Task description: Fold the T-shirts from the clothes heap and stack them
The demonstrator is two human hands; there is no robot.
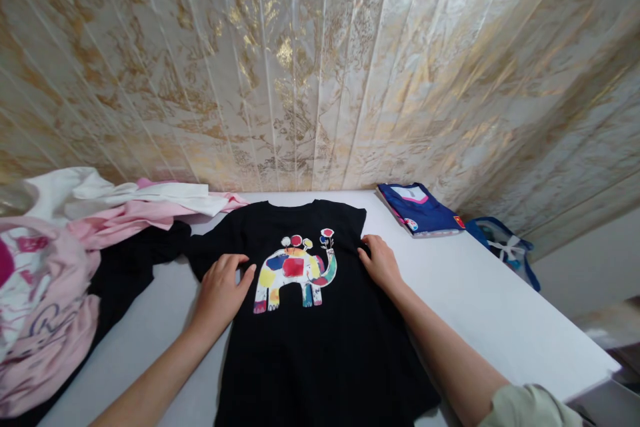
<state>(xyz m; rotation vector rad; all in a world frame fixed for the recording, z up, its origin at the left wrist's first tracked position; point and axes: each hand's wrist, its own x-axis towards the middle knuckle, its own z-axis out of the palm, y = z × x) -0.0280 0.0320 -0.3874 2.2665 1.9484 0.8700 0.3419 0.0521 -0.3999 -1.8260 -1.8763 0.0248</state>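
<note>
A black T-shirt (320, 367) lies spread front side up on the white table, its neckline at the far end. On its chest is a colourful patchwork elephant print (293, 273) holding a flower in its trunk. My left hand (223, 287) rests at the shirt's left side, below the sleeve, with thumb and fingers apart. At the opposite side, just under the right sleeve, my right hand (381, 261) touches the cloth, its thumb apart from the fingers. The shirt's bottom hem runs out of view.
Loose pink, white and black clothes (65, 307) are heaped along the left. A folded navy garment stack (420, 208) sits at the back right. Beyond the right edge of the white table (505, 320) is a blue-rimmed bag (505, 247). Gold-patterned curtain (300, 80) hangs behind.
</note>
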